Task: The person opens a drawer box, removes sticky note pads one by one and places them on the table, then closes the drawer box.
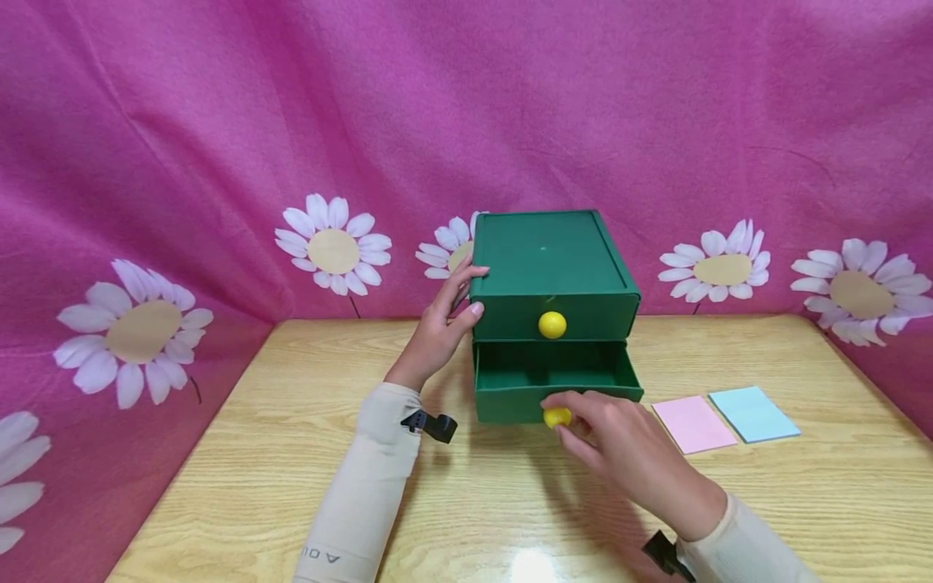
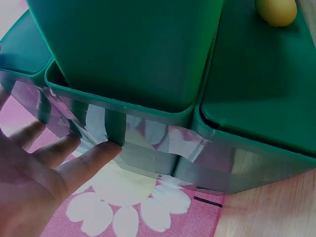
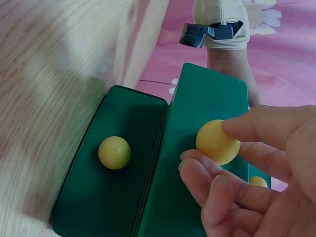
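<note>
On my feed, a green cabinet (image 1: pixel 543 251) stands on the wooden table (image 1: pixel 291 453), upper drawer (image 1: pixel 510 317) closed, drawer below (image 1: pixel 506 407) pulled out, its visible inside plain dark green. I see the right hand (image 1: pixel 630 449) pinching that one's round yellow knob (image 1: pixel 557 418); the left hand (image 1: pixel 437 332), fingers extended, touches the cabinet's left side.

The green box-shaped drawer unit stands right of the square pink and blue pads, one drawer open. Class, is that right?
The side is wrong: the head view shows the drawer unit left of the pink pad and blue pad, with one drawer open.
</note>
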`<control>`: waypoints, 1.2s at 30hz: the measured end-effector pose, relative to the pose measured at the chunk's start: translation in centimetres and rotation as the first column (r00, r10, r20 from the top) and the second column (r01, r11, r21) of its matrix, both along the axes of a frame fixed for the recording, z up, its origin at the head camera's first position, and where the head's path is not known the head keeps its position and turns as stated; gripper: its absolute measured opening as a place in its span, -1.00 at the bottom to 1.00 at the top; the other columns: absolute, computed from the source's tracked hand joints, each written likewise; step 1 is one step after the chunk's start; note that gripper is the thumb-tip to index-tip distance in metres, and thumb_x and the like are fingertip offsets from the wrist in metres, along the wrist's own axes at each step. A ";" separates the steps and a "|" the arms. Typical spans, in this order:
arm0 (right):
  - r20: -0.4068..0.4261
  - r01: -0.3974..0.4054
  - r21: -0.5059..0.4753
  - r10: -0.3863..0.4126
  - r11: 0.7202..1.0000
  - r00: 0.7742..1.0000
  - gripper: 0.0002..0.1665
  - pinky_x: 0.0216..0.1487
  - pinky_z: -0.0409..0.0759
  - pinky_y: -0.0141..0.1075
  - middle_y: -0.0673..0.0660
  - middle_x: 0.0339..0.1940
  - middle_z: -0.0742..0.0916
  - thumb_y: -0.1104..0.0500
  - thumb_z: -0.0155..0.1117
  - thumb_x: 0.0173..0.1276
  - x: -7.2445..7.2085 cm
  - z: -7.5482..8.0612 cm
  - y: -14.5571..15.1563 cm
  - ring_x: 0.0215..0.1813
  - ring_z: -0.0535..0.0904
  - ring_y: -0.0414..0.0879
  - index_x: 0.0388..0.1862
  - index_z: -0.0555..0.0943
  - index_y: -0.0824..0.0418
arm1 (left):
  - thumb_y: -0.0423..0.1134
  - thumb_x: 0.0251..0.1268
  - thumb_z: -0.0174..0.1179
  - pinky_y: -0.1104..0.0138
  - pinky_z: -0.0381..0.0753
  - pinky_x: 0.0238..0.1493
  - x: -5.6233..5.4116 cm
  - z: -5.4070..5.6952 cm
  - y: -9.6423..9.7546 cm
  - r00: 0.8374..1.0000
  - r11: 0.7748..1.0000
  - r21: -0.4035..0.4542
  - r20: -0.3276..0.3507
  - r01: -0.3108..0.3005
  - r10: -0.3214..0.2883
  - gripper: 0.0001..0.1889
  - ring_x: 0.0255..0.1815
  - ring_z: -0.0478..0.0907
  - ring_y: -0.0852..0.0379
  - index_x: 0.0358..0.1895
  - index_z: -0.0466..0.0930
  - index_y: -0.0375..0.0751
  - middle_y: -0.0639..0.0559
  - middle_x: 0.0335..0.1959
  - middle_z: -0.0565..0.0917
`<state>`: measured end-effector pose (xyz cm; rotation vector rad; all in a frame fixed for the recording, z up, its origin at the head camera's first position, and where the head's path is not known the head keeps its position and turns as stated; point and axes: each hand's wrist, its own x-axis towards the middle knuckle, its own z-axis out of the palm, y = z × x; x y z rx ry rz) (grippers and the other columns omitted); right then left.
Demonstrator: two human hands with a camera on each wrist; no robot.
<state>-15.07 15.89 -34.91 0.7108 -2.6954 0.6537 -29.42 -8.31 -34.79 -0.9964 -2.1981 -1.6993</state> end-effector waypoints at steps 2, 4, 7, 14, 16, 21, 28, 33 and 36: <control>0.006 0.004 -0.002 -0.004 1.000 1.000 -0.74 -0.49 0.45 -0.46 -0.29 -0.49 0.57 0.14 0.39 0.23 -0.1 0.0 0.0 -0.51 0.42 -0.39 -0.08 0.67 -0.01 | -0.10 0.44 -0.02 0.16 0.25 0.39 0.0 0.1 0.0 1.000 1.000 -0.008 0.010 -0.004 0.004 -0.52 0.48 0.13 0.14 0.39 0.23 0.28 0.31 0.54 -0.01; 0.008 0.008 -0.004 -0.008 1.000 1.000 -0.74 -0.51 0.44 -0.46 -0.28 -0.51 0.56 0.14 0.39 0.24 -0.3 0.0 -0.1 -0.51 0.42 -0.37 -0.07 0.67 -0.01 | -0.12 0.45 -0.02 0.16 0.26 0.38 0.1 0.2 0.1 1.000 1.000 -0.016 0.014 -0.007 0.008 -0.51 0.48 0.13 0.11 0.40 0.23 0.24 0.28 0.55 -0.02; 0.023 0.010 -0.008 -0.010 1.000 1.000 -0.74 -0.53 0.43 -0.45 -0.27 -0.53 0.54 0.14 0.38 0.25 -0.5 0.1 -0.1 -0.53 0.41 -0.35 -0.06 0.66 0.01 | -0.19 0.45 -0.03 0.10 0.24 0.39 0.6 0.8 0.2 1.000 1.000 -0.015 0.014 -0.001 0.002 -0.51 0.49 0.12 0.02 0.41 0.22 0.09 0.16 0.56 -0.02; 0.057 0.011 -0.011 -0.010 1.000 0.998 -0.73 -0.57 0.41 -0.43 -0.23 -0.57 0.52 0.14 0.38 0.25 -0.9 0.2 -0.4 -0.55 0.38 -0.33 -0.05 0.66 0.02 | -0.30 0.45 -0.06 0.09 0.18 0.42 2.6 2.7 0.1 1.000 1.000 -0.009 0.020 0.019 -0.019 -0.50 0.49 0.10 -0.09 0.41 0.19 -0.19 -0.09 0.56 -0.04; 0.063 0.006 -0.018 -0.005 1.000 0.998 -0.72 -0.57 0.41 -0.43 -0.22 -0.57 0.53 0.14 0.39 0.25 -0.9 0.3 -0.4 -0.55 0.38 -0.32 -0.05 0.66 0.02 | -0.30 0.45 -0.06 0.11 0.16 0.43 2.7 2.8 0.1 1.000 1.000 -0.006 0.019 0.021 -0.021 -0.50 0.50 0.09 -0.09 0.41 0.19 -0.21 -0.11 0.56 -0.04; 0.089 -0.001 -0.041 0.005 0.999 0.996 -0.71 -0.56 0.43 -0.42 -0.19 -0.56 0.55 0.16 0.39 0.25 -1.2 0.4 -0.5 -0.54 0.39 -0.31 -0.04 0.66 0.04 | -0.30 0.44 -0.05 0.08 0.16 0.43 2.7 2.8 0.1 1.000 1.000 -0.004 0.016 0.020 -0.020 -0.50 0.49 0.09 -0.12 0.41 0.19 -0.20 -0.12 0.56 -0.05; 0.096 0.018 -0.022 -0.015 1.000 0.995 -0.71 -0.51 0.46 -0.41 -0.21 -0.54 0.57 0.15 0.37 0.27 -1.8 0.2 -0.5 -0.52 0.42 -0.31 -0.01 0.65 0.05 | -0.28 0.45 -0.07 -0.02 0.20 0.39 2.7 2.7 0.1 0.999 1.000 -0.016 0.034 0.025 -0.024 -0.50 0.50 0.08 -0.12 0.42 0.18 -0.17 -0.07 0.57 -0.05; 0.070 0.016 -0.018 -0.015 1.000 0.997 -0.70 -0.48 0.48 -0.41 -0.21 -0.53 0.57 0.17 0.37 0.26 -2.2 0.1 -0.5 -0.51 0.44 -0.32 -0.01 0.65 0.07 | -0.28 0.44 -0.06 -0.01 0.20 0.39 2.6 2.7 0.1 0.999 1.000 -0.012 0.043 0.024 -0.023 -0.51 0.50 0.08 -0.09 0.41 0.19 -0.17 -0.06 0.57 -0.04; 0.036 -0.002 -0.025 0.002 1.000 0.999 -0.71 -0.48 0.48 -0.41 -0.21 -0.53 0.57 0.19 0.37 0.26 -2.4 -0.1 -0.5 -0.51 0.43 -0.34 -0.02 0.65 0.09 | -0.29 0.44 -0.06 0.00 0.20 0.40 2.6 2.7 0.1 0.999 1.000 -0.009 0.032 0.028 -0.027 -0.51 0.50 0.08 -0.10 0.40 0.19 -0.18 -0.09 0.57 -0.05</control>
